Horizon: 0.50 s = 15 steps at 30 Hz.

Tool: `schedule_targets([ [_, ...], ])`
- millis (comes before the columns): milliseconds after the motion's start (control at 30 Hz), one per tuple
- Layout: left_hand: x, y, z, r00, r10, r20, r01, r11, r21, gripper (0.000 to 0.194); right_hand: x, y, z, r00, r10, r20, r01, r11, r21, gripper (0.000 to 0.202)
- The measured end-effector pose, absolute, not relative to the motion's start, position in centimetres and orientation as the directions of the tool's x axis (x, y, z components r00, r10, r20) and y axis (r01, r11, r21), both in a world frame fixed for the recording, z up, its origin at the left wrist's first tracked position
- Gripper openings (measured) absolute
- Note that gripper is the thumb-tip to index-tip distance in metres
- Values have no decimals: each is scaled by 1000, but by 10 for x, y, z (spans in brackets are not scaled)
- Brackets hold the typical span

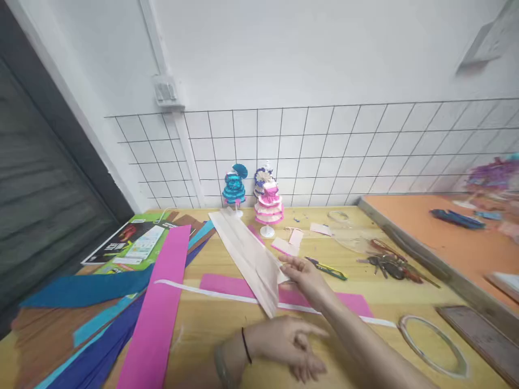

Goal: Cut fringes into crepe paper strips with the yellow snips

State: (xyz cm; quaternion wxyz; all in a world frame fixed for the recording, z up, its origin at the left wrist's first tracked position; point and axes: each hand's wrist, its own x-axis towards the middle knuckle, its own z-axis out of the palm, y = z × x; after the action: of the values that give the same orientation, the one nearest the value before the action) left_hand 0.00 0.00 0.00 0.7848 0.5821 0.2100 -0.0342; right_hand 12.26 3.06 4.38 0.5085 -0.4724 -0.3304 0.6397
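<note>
A long cream strip of crepe-like paper (247,251) slants across the wooden table, its near end bent. My right hand (302,275) pinches that strip at its right edge. Below it, my left hand (287,346), with a black band and a bracelet at the wrist, hovers over the table, index finger stretched out and the others loosely curled; nothing shows in it. Under the cream strip lie a pink strip (227,283) and a narrow white strip (206,292). Another wide pink strip (160,319) lies to the left.
Blue, brown and purple strips (89,289) spread at left beside a magazine (117,240). Small teal (234,189) and pink (268,208) tiered figures stand at the back. A yellow cutter (330,269), dark tools (389,265) and a ring (433,346) lie at right.
</note>
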Motion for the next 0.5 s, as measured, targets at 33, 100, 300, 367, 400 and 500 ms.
schedule_targets([
  [33, 3, -1, -4, 903, 198, -381, 303, 335, 892, 102, 119, 28, 48, -70, 958, -280, -370, -285, -884, 35],
  [100, 7, -2, -11, 902, 234, -362, 261, 372, 891, 108, 112, 24, 56, -114, 949, -293, -415, -314, -854, 35],
  [300, 4, 5, -7, 846, 529, -65, -226, 467, 855, 72, 117, 9, 56, -58, 946, -320, -389, -316, -865, 43],
  [367, 4, 7, -2, 767, 640, -47, -341, 469, 815, 61, 123, 8, 48, 0, 955, -296, -274, -284, -919, 45],
  [400, 4, 7, 0, 731, 680, -55, -377, 469, 799, 57, 125, 8, 44, 25, 964, -266, -208, -255, -944, 45],
  [500, 7, 8, 4, 635, 764, -118, -451, 490, 747, 48, 130, 8, 30, 60, 984, -171, -45, -168, -985, 45],
])
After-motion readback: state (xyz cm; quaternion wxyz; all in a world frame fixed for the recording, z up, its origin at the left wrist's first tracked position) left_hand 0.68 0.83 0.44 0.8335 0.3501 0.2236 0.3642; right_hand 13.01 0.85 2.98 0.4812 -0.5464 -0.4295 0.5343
